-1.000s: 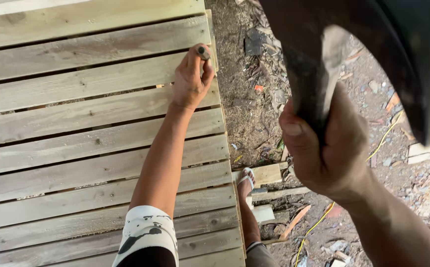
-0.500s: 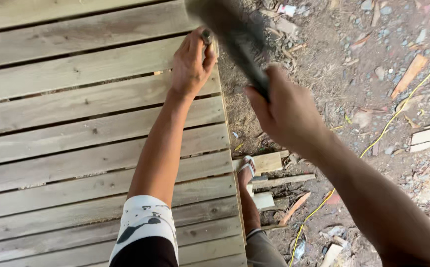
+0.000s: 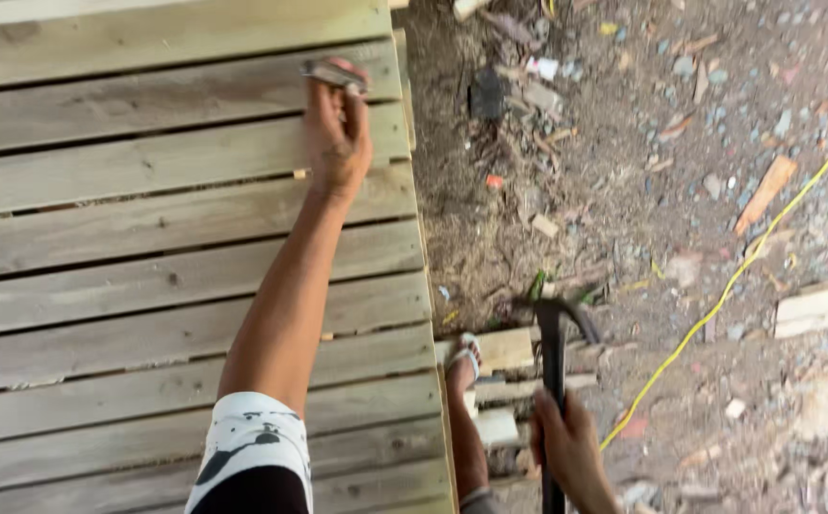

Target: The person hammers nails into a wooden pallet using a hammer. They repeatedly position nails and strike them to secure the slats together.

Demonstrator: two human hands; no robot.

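Hammer (image 3: 554, 352): your right hand (image 3: 571, 452) grips its black handle, head up, low over the littered dirt | Left hand (image 3: 336, 133): fingers closed on a small metal piece (image 3: 333, 73) against the slatted wooden platform (image 3: 99, 257) | Sandalled foot (image 3: 461, 366) on wood scraps | Yellow cord (image 3: 728, 286) right.

The claw hammer (image 3: 557, 328), raised high a second ago and swung toward the planks half a second ago, has been lowered beside the sandalled foot (image 3: 461, 362) by the right hand (image 3: 571, 447).
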